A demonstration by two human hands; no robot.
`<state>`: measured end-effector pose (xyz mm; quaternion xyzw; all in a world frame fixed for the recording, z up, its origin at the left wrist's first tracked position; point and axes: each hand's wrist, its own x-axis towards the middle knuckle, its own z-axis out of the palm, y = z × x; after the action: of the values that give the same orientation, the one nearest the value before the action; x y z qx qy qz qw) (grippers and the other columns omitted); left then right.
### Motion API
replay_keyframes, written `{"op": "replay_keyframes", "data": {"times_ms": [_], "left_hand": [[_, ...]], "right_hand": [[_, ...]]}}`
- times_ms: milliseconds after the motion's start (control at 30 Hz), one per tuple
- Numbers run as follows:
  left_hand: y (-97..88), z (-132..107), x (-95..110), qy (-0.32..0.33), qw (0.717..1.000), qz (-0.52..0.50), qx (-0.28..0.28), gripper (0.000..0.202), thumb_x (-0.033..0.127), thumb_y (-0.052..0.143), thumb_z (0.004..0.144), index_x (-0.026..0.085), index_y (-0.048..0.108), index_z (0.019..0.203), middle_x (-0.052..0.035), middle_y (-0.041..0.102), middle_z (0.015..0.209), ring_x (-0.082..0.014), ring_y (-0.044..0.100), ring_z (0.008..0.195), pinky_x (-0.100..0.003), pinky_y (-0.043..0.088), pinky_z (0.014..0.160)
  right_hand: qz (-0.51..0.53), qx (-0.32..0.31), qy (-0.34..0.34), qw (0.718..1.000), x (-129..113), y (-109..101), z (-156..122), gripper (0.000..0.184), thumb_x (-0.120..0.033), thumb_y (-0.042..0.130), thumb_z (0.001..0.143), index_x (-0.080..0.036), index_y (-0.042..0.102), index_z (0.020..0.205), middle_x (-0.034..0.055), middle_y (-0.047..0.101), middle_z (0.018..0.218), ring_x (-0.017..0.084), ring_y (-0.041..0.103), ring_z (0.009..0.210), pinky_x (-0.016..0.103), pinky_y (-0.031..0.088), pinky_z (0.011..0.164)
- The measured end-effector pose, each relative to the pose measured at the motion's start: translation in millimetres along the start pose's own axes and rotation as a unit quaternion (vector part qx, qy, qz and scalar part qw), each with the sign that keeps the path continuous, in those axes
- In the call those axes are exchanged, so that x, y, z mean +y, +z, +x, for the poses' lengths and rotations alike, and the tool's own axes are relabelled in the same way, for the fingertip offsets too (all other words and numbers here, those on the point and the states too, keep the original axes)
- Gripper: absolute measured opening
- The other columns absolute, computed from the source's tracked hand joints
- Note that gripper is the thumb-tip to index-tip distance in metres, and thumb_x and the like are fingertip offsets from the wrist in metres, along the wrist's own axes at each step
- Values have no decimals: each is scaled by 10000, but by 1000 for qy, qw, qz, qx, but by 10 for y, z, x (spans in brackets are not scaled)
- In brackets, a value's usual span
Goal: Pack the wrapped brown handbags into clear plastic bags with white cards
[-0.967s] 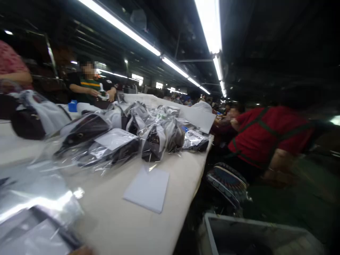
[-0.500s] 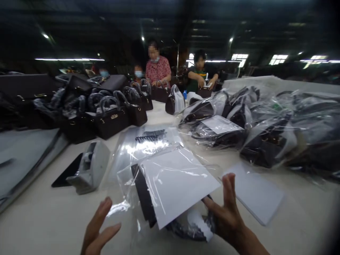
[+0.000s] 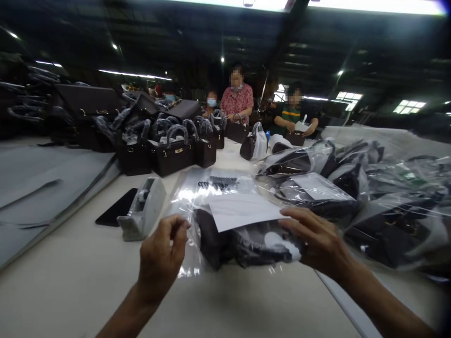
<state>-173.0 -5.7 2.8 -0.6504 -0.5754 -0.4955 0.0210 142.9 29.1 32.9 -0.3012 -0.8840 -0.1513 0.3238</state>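
Observation:
A dark handbag (image 3: 216, 241) lies inside a clear plastic bag (image 3: 193, 267) in front of me, its wrapped handle (image 3: 259, 249) toward me. On top is a white sheet (image 3: 243, 211), slightly bent. At the left edge, my left hand (image 3: 164, 253) is closed, thumb and forefinger pinching the clear plastic. My right hand (image 3: 322, 241) grips the right side of the bagged handbag, its fingers over the sheet's right corner; its thumb is hidden. Beyond lies a flat printed plastic bag (image 3: 221, 183).
A grey tape dispenser (image 3: 148, 206) stands beside a black flat object (image 3: 118, 209) at left. Dark handbags (image 3: 172, 157) crowd the back left. Plastic-wrapped handbags (image 3: 394, 230) are piled at right. Grey sheets (image 3: 45, 188) cover the left side. Co-workers (image 3: 237, 98) stand across the table.
Both hands were spread open before; now they have closed in on the bagged handbag from each side. The sheet and handbag have tilted flatter, and the view has shifted left.

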Motion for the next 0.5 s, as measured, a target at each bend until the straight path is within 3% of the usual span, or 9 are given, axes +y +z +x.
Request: {"op": "replay_keyframes", "data": {"times_ms": [100,200,300,367,400,467,500], "left_hand": [[-31,447,-96,89,996,-15,25,164,192,533,816,190,466,966,32,577,758,-71,575,566,-185,475,561],[-55,720,-159,238,971,-13,-26,230,107,490,821,203,490,1031,-1,558,850,-79,573,672,-186,482,593],[-55,704,-123,337,938,47,-64,237,324,500,828,173,561,1000,-133,483,1163,-259,488,1080,-383,475,833],[-26,571,-86,398,911,59,-87,466,550,460,783,150,584,989,-156,444,1256,-341,378,1192,-531,332,977],[-3,498,-82,417,900,57,-110,508,585,449,770,150,587,993,-139,495,1218,-337,388,1188,-570,248,1019],[52,399,-125,424,889,67,-161,330,445,521,795,170,593,965,-65,620,993,-265,505,1067,-590,155,1051],[82,390,-173,416,888,80,-181,180,316,553,800,181,596,913,-26,633,865,-222,551,974,-597,144,1050]], "right_hand": [[-46,55,141,987,193,43,268,185,-277,642,682,-170,528,781,31,592,745,156,563,655,260,439,605],[22,8,283,959,358,194,508,200,-343,596,702,-180,484,679,-31,517,584,107,470,514,215,351,496],[85,-47,294,951,453,371,770,146,-296,535,718,-178,487,648,-39,500,565,104,461,536,208,328,516],[78,-69,284,953,487,463,949,140,-281,521,720,-173,500,634,-34,501,563,107,463,547,215,321,528],[67,-79,285,953,505,498,1029,144,-280,514,725,-171,511,630,-28,506,561,111,468,549,220,321,529],[67,-102,289,950,565,543,1141,135,-287,504,742,-166,564,730,-8,564,622,126,505,572,230,350,540],[83,-123,279,949,613,553,1161,204,-305,509,750,-162,581,877,16,612,725,143,543,624,237,382,563]]}}
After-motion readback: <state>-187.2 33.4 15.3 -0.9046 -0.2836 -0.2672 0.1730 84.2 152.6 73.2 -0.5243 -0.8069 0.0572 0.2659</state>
